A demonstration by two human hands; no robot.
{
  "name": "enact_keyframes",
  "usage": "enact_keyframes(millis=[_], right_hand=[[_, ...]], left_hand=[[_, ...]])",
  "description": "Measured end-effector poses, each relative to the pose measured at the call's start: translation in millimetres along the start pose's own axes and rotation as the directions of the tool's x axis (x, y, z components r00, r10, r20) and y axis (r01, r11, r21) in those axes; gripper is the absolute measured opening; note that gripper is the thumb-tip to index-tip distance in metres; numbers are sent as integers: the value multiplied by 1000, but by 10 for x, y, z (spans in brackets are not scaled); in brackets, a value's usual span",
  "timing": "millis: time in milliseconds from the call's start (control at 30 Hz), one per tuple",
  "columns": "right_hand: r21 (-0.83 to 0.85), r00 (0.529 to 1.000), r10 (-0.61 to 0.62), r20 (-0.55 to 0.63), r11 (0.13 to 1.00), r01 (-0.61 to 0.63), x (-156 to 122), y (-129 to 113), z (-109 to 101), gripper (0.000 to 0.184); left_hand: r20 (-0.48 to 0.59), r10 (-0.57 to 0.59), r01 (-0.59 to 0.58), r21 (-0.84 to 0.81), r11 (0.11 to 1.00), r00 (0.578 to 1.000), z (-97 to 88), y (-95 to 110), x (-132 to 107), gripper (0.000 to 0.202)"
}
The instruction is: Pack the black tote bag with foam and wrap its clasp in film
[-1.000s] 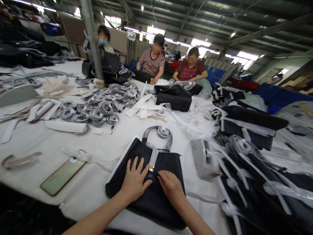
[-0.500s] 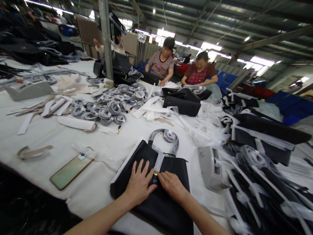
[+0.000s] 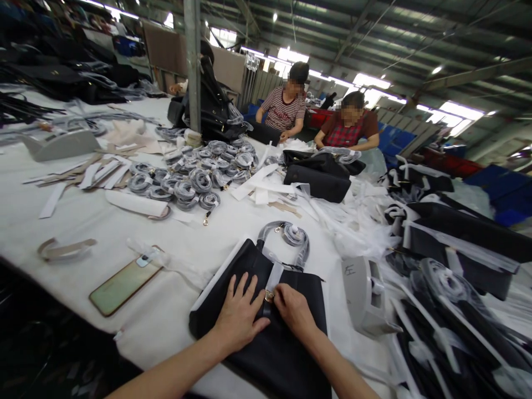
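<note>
A black handbag (image 3: 286, 349) lies flat on the white-covered table before me, its wrapped handle (image 3: 305, 252) pointing away. A gold clasp (image 3: 269, 296) sits on its front strap, below a strip of white wrapping (image 3: 275, 275). My left hand (image 3: 239, 313) rests flat on the bag with fingers spread, the index fingertip close to the clasp's left side. Just right of the clasp is my right hand (image 3: 294, 311), its fingers curled and bunched together; what lies between the fingertips is hidden. A coiled, plastic-wrapped strap (image 3: 293, 234) lies inside the handle loop.
Left of the bag lies a phone (image 3: 124, 285). A grey tape dispenser (image 3: 361, 296) stands to the right, beside wrapped black bags (image 3: 469, 332). Coiled straps (image 3: 187, 188) are heaped farther back. Two people work across the table near another black bag (image 3: 318, 180).
My right hand's fingers have gone from lying stretched beside the clasp to being curled together there. My left hand stays flat. The view has shifted slightly.
</note>
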State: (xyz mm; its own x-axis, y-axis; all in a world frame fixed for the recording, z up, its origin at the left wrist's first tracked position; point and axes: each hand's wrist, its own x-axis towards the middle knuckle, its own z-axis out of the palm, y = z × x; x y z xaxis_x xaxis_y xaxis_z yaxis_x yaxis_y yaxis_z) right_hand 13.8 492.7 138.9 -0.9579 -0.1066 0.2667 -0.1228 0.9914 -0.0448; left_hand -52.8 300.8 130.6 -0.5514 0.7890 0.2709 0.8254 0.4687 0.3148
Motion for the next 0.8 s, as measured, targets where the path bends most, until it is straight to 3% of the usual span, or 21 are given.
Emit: enact_keyframes(millis=[67, 167, 300, 367, 633, 800], right_hand=[[49, 1000, 10, 2, 999, -10, -26, 11, -52, 22], [116, 996, -80, 40, 990, 74, -82, 19, -134, 20], [43, 961, -267, 69, 963, 264, -103, 5, -175, 23], [-6, 949, -305, 75, 952, 307, -81, -5, -175, 22], [-69, 929, -356, 97, 929, 363, -7, -13, -143, 19], [-55, 950, -304, 72, 950, 308, 30, 5, -62, 20]], left_hand=[[3, -4, 4, -4, 1000, 1000, 8, -1, 0, 58], [3, 0, 0, -6, 1000, 1000, 27, -4, -4, 59], [2, 1, -1, -5, 1000, 1000, 44, -10, -6, 58], [2, 2, -2, -7, 1000, 1000, 42, -11, -4, 58], [7, 4, -4, -17, 1000, 1000, 18, -18, -3, 59], [-5, 10, -10, -27, 1000, 1000, 19, -25, -5, 60]])
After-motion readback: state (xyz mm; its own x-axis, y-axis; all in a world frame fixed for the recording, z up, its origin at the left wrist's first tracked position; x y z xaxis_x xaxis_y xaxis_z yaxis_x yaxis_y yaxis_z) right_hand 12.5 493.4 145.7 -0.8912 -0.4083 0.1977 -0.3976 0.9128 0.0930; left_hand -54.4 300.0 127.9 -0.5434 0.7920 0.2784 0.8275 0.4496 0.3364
